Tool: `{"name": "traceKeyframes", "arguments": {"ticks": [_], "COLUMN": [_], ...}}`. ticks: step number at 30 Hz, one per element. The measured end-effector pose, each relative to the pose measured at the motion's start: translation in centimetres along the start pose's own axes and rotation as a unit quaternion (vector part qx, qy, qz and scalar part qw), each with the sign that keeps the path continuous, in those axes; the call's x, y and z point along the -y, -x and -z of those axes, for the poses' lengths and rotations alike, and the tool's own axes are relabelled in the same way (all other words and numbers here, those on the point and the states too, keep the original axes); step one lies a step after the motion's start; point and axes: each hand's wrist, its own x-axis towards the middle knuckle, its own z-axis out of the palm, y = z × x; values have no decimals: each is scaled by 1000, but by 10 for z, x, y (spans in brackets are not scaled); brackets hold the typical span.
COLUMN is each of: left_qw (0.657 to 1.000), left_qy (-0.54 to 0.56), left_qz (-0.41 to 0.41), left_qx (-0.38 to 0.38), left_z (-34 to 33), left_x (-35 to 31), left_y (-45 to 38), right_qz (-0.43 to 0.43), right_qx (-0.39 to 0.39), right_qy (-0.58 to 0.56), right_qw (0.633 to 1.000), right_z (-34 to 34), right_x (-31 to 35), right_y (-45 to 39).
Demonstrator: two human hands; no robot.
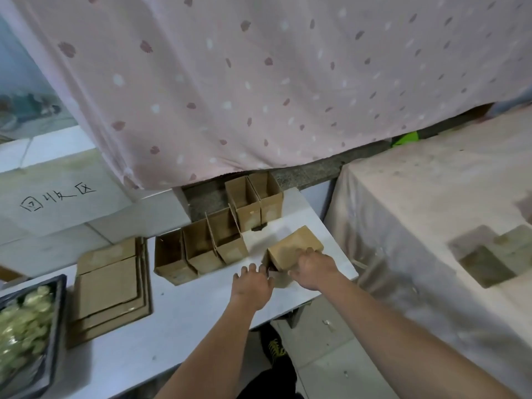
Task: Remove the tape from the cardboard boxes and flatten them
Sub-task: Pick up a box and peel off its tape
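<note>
A closed cardboard box (293, 250) on the white bench (184, 321) is gripped by the right hand (313, 269). The left hand (253, 285) is held beside it, fingers (252, 269) released.

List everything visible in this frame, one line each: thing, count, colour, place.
closed box: one, brown, table's right end, in hand
open boxes: five, brown, standing in a row behind
flattened boxes: a stack, brown, table's left
tray: one, dark, pale crumpled tape inside, far left
table: one, white
curtain: one, pink, spotted, behind
covered surface: one, pale cloth, right
left hand: near box's front end
right hand: grips box
</note>
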Motion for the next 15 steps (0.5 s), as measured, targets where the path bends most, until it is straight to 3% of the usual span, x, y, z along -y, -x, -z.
{"name": "traceKeyframes", "arguments": {"ticks": [7,15], "left_qw": [989,957], "left_qy": [134,271], "left_qz": [55,93], "left_qx": [7,31], "left_z": [-1,-14], "left_x": [-2,-3], "left_y": [-55,-96], "right_qz": [29,136], "right_qx": [54,87], "right_qy": [47,244], "right_qw": [997,956], "right_z": [16,-4], "right_x": [0,0], "right_y": [-63,-119]}}
